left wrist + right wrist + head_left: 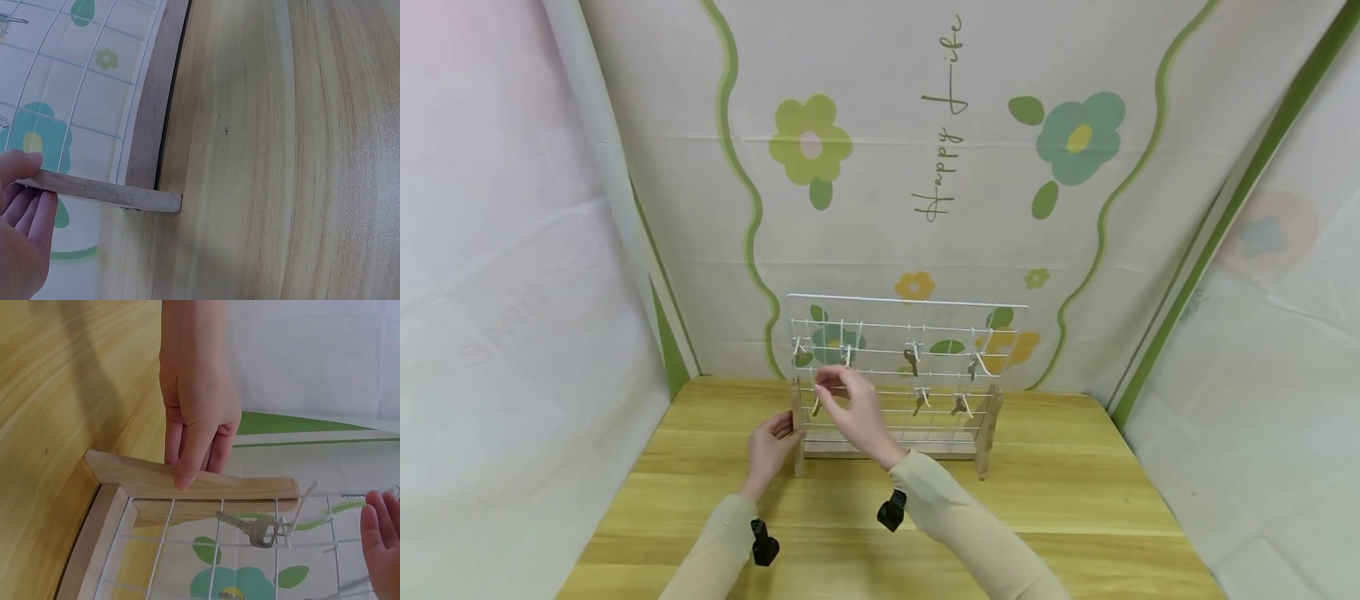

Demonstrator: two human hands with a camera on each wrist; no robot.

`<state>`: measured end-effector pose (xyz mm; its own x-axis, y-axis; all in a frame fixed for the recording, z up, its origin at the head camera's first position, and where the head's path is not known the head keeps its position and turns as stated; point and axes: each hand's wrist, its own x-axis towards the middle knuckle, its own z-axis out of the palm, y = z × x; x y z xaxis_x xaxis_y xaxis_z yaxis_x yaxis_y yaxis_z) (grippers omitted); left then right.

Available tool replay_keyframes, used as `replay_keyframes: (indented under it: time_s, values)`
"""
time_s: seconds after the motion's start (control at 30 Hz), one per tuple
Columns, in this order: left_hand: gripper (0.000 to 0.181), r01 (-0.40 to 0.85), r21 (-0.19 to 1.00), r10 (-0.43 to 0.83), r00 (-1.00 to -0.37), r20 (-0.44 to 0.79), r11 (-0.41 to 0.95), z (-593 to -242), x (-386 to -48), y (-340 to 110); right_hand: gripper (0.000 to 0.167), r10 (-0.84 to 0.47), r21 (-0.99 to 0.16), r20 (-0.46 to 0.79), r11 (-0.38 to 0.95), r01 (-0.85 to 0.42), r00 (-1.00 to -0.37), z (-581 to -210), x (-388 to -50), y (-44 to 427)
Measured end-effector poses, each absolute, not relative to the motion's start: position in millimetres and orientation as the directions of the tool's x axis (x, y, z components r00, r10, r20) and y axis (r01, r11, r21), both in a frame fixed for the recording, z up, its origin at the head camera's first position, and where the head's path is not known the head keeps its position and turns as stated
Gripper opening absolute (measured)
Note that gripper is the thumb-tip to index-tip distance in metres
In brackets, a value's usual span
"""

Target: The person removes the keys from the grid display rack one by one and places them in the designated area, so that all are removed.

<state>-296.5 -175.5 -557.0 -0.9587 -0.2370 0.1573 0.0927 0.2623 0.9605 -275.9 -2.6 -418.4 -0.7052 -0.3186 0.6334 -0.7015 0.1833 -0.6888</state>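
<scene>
A white wire grid [895, 372] stands upright in a wooden frame, with several keys on its hooks. My left hand [770, 454] grips the frame's left wooden leg [106, 190], thumb on one side and fingers on the other. In front of the grid's left part, my right hand [857, 412] is raised, thumb and forefinger apart; nothing shows between them. One key [261, 531] hangs at the lower left, beside that hand. At the right wrist view's edge, the right hand's fingers [372, 519] lie near another metal piece, partly cut off; contact cannot be told.
The frame stands near the back of a wood-grain table [1060, 483]. Behind it hangs a pale cloth [865, 233] with flowers and lettering, and similar cloth walls flank the table. The frame's right wooden leg [988, 433] is not touched by a hand.
</scene>
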Motion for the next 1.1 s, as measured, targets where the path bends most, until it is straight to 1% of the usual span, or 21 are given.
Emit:
replay_keyframes:
  time_s: [0.13, 0.23, 0.5, 0.8, 1.0, 1.1]
  values:
    - [0.043, 0.091, 0.96, -0.24, -0.958, 0.158, 0.267, -558.7, -297.2, -176.8, 0.023, -0.293, -0.697, 0.632, 0.191, -0.691, -0.718, -433.6, -288.2, -11.3]
    - [0.044, 0.082, 0.961, -0.242, -0.959, 0.149, 0.265, -559.5, -297.2, -176.9, 0.024, -0.275, -0.7, 0.634, 0.194, -0.688, -0.723, -436.7, -293.1, -16.0]
    - [0.045, 0.073, 0.97, -0.237, -0.963, 0.129, 0.234, -560.6, -297.5, -176.7, 0.022, -0.184, -0.682, 0.668, 0.239, -0.692, -0.722, -428.4, -298.7, -31.9]
    - [0.046, 0.072, 0.974, -0.238, -0.963, 0.124, 0.216, -559.1, -296.9, -176.6, 0.024, -0.099, -0.707, 0.651, 0.281, -0.649, -0.753, -416.5, -301.3, -47.1]
    - [0.046, 0.087, 0.973, -0.238, -0.961, 0.138, 0.212, -560.4, -295.3, -176.4, 0.023, -0.066, -0.712, 0.65, 0.297, -0.637, -0.757, -413.6, -302.8, -55.2]
    - [0.046, 0.065, 0.977, -0.237, -0.965, 0.113, 0.201, -560.2, -294.7, -176.2, 0.022, -0.062, -0.714, 0.647, 0.3, -0.633, -0.76, -413.4, -303.5, -58.9]
